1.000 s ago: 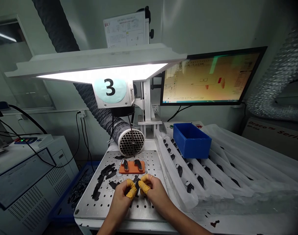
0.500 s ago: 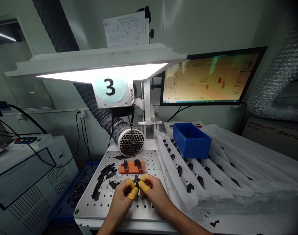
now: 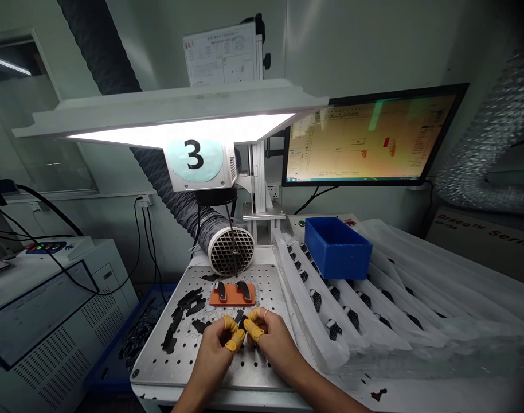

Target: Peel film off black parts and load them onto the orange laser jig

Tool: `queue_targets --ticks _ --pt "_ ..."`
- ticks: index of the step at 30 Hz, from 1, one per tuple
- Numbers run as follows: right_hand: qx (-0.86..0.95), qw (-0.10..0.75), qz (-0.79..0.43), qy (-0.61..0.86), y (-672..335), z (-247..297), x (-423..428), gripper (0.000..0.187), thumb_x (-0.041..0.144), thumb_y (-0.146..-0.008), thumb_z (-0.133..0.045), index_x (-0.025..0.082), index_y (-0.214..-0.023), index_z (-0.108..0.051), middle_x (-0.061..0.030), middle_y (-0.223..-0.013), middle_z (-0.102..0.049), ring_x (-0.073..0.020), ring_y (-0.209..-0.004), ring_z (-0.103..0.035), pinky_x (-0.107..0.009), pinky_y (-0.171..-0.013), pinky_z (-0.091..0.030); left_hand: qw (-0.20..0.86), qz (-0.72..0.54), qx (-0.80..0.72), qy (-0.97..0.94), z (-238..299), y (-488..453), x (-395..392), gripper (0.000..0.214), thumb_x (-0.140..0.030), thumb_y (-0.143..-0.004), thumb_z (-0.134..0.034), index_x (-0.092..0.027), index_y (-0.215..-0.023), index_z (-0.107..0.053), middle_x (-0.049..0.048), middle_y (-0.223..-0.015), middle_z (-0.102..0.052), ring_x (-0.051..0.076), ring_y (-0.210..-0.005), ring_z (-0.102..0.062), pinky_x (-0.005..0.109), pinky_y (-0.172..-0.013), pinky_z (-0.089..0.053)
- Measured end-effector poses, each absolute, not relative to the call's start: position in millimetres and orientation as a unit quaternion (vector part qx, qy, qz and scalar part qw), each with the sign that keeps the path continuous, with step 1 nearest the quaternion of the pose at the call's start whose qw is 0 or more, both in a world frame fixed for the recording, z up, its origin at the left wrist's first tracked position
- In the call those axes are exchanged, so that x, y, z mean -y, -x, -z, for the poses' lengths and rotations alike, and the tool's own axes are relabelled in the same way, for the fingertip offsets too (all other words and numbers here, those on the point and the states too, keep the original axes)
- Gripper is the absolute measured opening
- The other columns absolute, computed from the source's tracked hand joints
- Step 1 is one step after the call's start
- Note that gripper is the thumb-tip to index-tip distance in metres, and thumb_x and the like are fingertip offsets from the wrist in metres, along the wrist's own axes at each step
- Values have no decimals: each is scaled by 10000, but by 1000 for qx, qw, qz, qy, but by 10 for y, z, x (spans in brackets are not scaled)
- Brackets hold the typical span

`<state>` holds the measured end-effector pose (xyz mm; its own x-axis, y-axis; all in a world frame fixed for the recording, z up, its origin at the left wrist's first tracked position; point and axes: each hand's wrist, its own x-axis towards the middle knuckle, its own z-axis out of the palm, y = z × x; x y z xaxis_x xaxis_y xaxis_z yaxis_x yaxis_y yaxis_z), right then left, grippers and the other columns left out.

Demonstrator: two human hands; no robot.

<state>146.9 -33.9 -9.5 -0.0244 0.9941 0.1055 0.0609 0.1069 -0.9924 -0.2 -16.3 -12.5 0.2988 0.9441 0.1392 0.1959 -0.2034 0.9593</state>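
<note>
Between my two hands is a small black part (image 3: 242,322), pinched at both sides over the perforated metal plate (image 3: 221,373). My left hand (image 3: 222,339), with yellow finger cots on its fingertips, is closed on the part's left side. My right hand (image 3: 264,331), also in yellow finger cots, grips it from the right. The fingers hide most of the part. Just beyond them, an orange fixture block (image 3: 231,295) carries two dark curved pieces (image 3: 243,290). Several flat black pieces (image 3: 173,326) lie scattered and overlapping on the plate's left side.
White wrapping sheets (image 3: 331,350) on the right hold rows of black textured parts (image 3: 351,316). A blue bin (image 3: 339,252) stands on them. Behind the fixture are a gridded duct mouth (image 3: 231,252) and a machine head marked 3 (image 3: 197,163). A monitor (image 3: 374,137) hangs at right.
Both hands stay in nearly the same place, still pinching the black part. The whole view has shifted very slightly.
</note>
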Motion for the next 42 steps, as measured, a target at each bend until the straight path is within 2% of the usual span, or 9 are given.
queue_targets --ticks 42 --pt "557 500 -446 491 -1466 138 323 91 230 -764 -541 146 -740 -566 1 -620 -573 -129 -571 -534 -230 -531 -409 462 -411 -438 -652 138 -13 152 269 -315 -691 -621 -179 -559 -430 -34 -565 -408 102 -554 -353 209 -506 -299"
